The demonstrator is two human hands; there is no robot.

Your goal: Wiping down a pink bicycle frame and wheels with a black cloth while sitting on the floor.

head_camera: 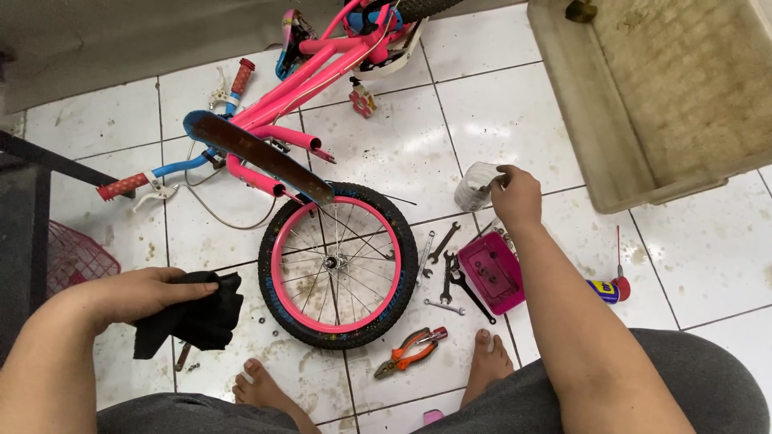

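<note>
The small white container (476, 186) stands on the tiled floor (386, 145), far right of the wheel (338, 265); likely light and rigid, best pinched at its rim, where the right hand (515, 197) grips. The left hand (141, 293) clenches a limp black rag (197, 313).

Both arms are bare to the elbow, with no sleeves, gloves, watch or rings in view. Grey trousers cover the knees at the near edge. The feet are bare.
</note>
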